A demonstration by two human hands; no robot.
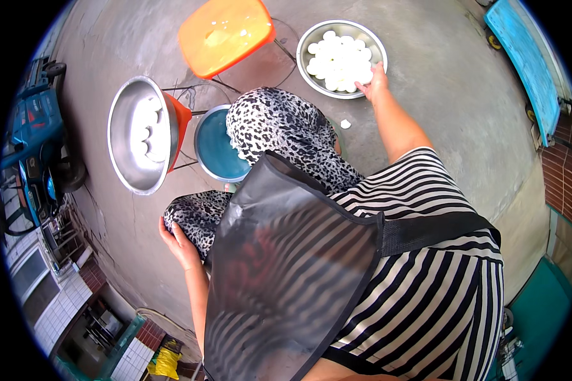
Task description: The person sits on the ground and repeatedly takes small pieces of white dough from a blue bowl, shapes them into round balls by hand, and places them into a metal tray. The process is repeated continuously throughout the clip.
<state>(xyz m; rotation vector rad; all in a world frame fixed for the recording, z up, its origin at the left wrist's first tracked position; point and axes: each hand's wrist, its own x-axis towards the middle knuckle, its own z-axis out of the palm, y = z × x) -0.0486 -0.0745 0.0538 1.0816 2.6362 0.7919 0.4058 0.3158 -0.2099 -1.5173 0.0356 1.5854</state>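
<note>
My right hand [374, 85] reaches into the near right side of a round metal basin [304, 71]. Its fingers are apart and touch the heap of peeled white eggs [336, 59]; whether they hold one is unclear. Against my leopard-print knee rests my left hand [180, 244], fingers spread and holding nothing. Between my legs stands a basin of bluish liquid [219, 143], partly hidden by my thigh, with pale shell-like bits at its edge. A deeper metal bowl [119, 138] to the left holds several white egg-shaped things [150, 128], washed out by glare, over an orange stool [181, 114].
Ahead is an orange stool [229, 38] with thin metal legs and wet spots. A small white piece [345, 124] lies on the concrete floor [434, 85]. A blue machine [38, 128] stands far left, a blue cart-like panel [524, 62] far right. A dark translucent apron [291, 266] covers my lap.
</note>
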